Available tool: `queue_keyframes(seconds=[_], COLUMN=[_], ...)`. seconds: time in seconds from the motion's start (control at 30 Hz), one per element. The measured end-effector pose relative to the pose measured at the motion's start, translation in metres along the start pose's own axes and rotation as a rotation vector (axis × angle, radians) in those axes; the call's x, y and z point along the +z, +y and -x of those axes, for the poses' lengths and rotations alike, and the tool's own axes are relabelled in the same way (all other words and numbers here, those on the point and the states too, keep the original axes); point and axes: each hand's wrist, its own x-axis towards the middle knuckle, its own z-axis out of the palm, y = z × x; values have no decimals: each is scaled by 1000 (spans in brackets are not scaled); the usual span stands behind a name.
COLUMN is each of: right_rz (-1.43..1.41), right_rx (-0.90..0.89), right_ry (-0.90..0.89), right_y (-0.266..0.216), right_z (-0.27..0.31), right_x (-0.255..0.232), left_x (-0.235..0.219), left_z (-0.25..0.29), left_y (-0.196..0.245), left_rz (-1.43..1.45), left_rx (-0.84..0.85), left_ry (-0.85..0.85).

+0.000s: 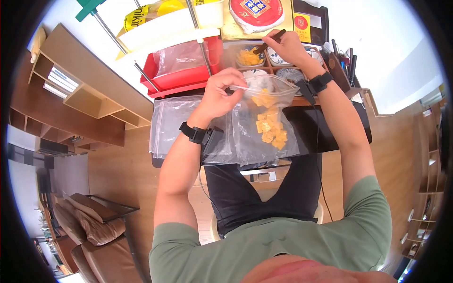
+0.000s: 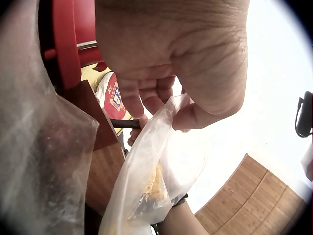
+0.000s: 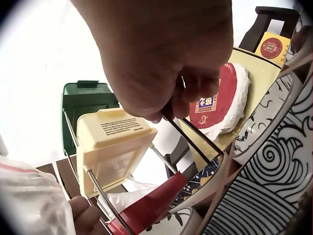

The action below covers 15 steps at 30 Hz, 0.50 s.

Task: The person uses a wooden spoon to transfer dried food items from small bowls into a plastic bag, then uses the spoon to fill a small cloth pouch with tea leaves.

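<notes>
My left hand point(image 1: 221, 94) pinches the open mouth of a clear zip bag point(image 1: 245, 139) between thumb and fingers. Yellow food pieces point(image 1: 270, 126) lie inside that bag, on its right side; in the left wrist view the bag point(image 2: 134, 178) hangs from the fingertips. Farther off, my right hand point(image 1: 289, 47) grips a pair of dark tongs point(image 1: 275, 38). The tongs' tips reach into a patterned bowl point(image 3: 193, 183) in the right wrist view. That bowl holds more yellow pieces point(image 1: 250, 56), as the head view shows.
Other patterned bowls point(image 1: 289, 74) sit in a wooden divided tray. A red bin point(image 1: 214, 56) on a rack stands left. Behind the tray is a round red-labelled package point(image 1: 257, 14). More clear bags point(image 1: 177, 127) lie at left on the black table point(image 1: 309, 129). Pens stand right.
</notes>
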Motion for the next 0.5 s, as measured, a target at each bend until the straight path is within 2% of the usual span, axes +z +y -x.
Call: queue_keyframes(seconds=[0.07,0.13,0.27,0.33,0.47,0.5], right_rz=[-46,-45,-72,-44,82,114], right_rx=[16,-91,-134,-237,-309,-404], right_ry=[-16,64,88,-44,-110,-96], right_y=[2,6,3,-4,-14,-14], right_z=[0,1,4,4,6,7], right_x=[-1,3,8,6,2,3], left_x=[0,0,0,0,0,-1], left_z=[0,1,1,0,1,1], left_y=[0,1,1,0,2,3], left_rz=[3,3,5,12,14,17], left_rx=[6,-27,-22,-14,-18,-23], left_ry=[2,-4,-7,-5,6,-10])
